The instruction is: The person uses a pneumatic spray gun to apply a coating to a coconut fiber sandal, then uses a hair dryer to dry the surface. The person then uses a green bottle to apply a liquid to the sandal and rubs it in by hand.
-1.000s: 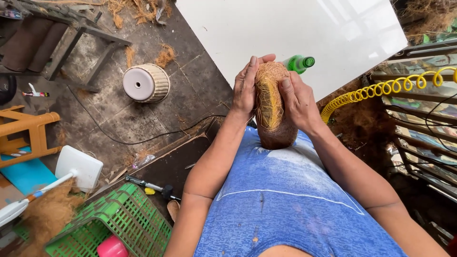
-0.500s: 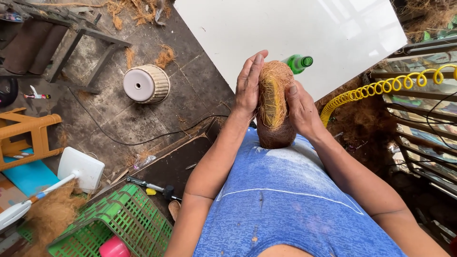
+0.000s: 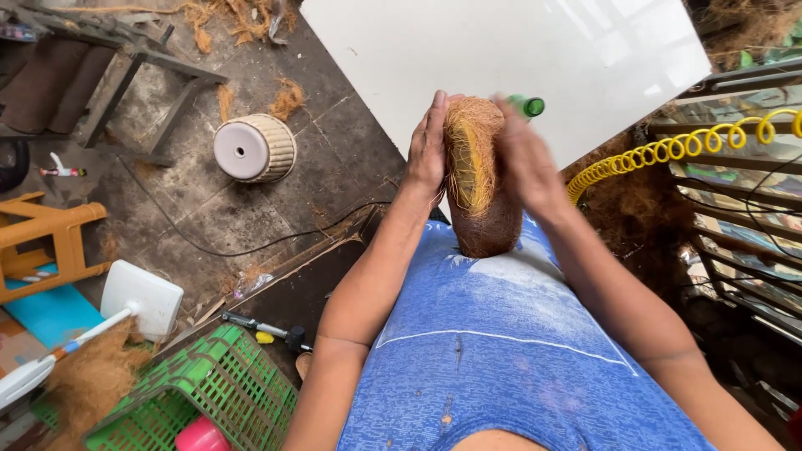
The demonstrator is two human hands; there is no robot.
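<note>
A brown fibrous coconut-husk form [image 3: 483, 188], oblong with a yellow-orange split down its front, stands upright on my lap over blue fabric [image 3: 510, 351]. My left hand [image 3: 428, 150] presses flat against its left side, fingers straight and together. My right hand [image 3: 525, 159] is blurred and lies against its right side. Both palms squeeze the husk between them. A green bottle top [image 3: 528, 106] shows just behind my right hand.
A large white board [image 3: 518, 58] lies ahead. An overturned cream pot [image 3: 252, 149] sits on the dark floor at left, beside a black cable [image 3: 251, 249]. A green crate [image 3: 200, 392], a yellow coiled hose [image 3: 668, 150], an orange stool [image 3: 46, 242] and loose coir surround me.
My hands slid along the husk's sides; the left fingers straightened from curled over the top to flat against the side. The right hand is in motion.
</note>
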